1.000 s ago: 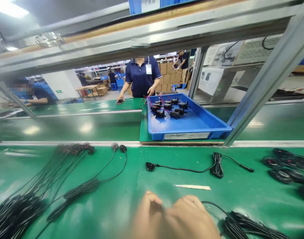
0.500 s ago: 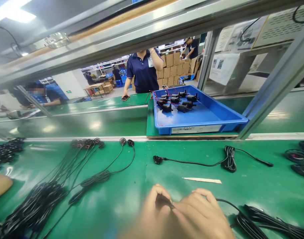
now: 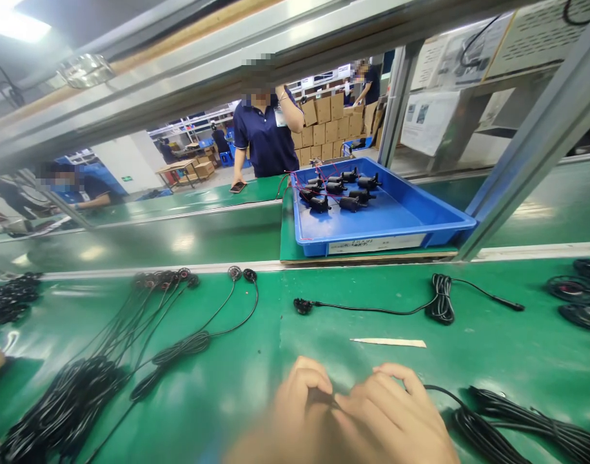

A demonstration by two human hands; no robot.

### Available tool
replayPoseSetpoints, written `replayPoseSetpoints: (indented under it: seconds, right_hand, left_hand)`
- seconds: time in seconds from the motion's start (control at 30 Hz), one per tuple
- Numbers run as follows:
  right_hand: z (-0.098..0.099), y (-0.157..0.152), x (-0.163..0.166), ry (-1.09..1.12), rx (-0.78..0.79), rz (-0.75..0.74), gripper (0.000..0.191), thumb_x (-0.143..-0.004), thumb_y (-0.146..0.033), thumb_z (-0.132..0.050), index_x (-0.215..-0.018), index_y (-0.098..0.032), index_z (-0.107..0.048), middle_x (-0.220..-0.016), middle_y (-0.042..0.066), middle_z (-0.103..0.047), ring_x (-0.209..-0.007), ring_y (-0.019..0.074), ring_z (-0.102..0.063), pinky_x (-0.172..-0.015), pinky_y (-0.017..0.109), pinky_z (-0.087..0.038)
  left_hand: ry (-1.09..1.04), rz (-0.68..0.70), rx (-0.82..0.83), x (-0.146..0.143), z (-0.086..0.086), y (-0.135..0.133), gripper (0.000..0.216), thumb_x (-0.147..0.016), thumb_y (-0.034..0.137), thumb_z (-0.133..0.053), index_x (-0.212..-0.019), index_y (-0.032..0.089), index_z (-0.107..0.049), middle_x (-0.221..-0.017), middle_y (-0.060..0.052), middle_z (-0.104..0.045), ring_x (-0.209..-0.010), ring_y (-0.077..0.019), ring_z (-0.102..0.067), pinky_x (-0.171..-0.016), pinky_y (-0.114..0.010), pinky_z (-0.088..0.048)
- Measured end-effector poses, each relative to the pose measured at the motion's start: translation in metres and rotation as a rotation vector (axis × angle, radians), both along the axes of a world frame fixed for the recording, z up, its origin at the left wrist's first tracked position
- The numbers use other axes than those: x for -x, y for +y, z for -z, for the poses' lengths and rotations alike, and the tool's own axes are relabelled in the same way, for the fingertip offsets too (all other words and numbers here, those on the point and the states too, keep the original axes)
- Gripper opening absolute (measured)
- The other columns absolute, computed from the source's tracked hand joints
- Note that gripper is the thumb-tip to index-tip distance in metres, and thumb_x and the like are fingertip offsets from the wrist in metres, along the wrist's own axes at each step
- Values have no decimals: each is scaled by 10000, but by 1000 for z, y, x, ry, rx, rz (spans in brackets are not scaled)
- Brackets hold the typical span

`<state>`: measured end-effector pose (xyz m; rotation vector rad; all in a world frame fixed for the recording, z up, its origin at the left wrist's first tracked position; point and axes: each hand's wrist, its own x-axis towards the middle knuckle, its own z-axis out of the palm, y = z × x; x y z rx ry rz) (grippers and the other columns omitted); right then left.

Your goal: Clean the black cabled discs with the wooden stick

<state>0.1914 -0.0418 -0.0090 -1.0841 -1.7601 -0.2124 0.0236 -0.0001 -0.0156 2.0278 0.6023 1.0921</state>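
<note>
At the bottom centre, my left hand is closed in a pinch around a small dark part, mostly hidden by the fingers. My right hand meets it fingertip to fingertip and is closed on a black cable, which comes out past its far side toward the right. Just beyond the hands lies a thin pale pointed strip. Farther off, a cable with a round black head lies straight, its tied coil to the right.
Bundled black cables fill the left, more coils the lower right. Behind a ledge, a blue tray holds several black motor-like parts. A metal post slants at right. A person in a navy shirt stands opposite.
My left fingers have curled further over the dark part, so less of it shows. A bare arm at the left edge has drawn back. The view has shifted slightly.
</note>
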Motion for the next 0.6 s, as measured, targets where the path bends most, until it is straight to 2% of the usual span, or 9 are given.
replayPoseSetpoints:
  seconds: [0.2,0.3,0.4,0.5,0.6]
  right_hand:
    - [-4,-6,4,-96,-1,48,261,-944,-120,-441,-742,-214,-575,-569,-56,-534,-545,102,-455,-811,330,-345]
    - [-4,-8,3,-81,2,50,251,-931,-123,-451,-726,-215,-564,-559,-60,-515,-545,104,-444,-810,332,-350]
    - [-8,-7,-1,-79,109,5,192,-917,-136,-478,-787,-218,-593,-636,-46,-567,-595,108,-486,-809,324,-354]
    - [-16,-6,-6,-75,180,-40,140,-909,-143,-498,-901,-214,-618,-755,-28,-628,-660,113,-542,-812,312,-358]
    - [-19,-5,-7,-88,146,-60,183,-905,-131,-470,-944,-215,-629,-752,-28,-631,-649,110,-544,-796,309,-363]
  left_hand:
    - [-49,-57,-51,-1,3,-8,135,-985,308,-443,-956,216,-537,-834,-52,-561,-747,-170,-564,-652,-285,-467]
    - [-33,-55,-2,0,5,-10,196,-982,352,-440,-912,209,-555,-825,-57,-556,-747,-177,-558,-650,-293,-469]
    - [-14,-83,90,-2,6,-11,243,-996,366,-393,-889,209,-543,-821,-56,-538,-777,-188,-553,-679,-311,-470]
    - [-64,-63,90,-4,8,-10,162,-999,323,-391,-982,232,-523,-884,-51,-531,-834,-190,-554,-730,-319,-470]
    - [-118,-6,46,-2,12,-8,132,-992,291,-413,-1086,273,-506,-973,-51,-518,-868,-184,-550,-738,-309,-464]
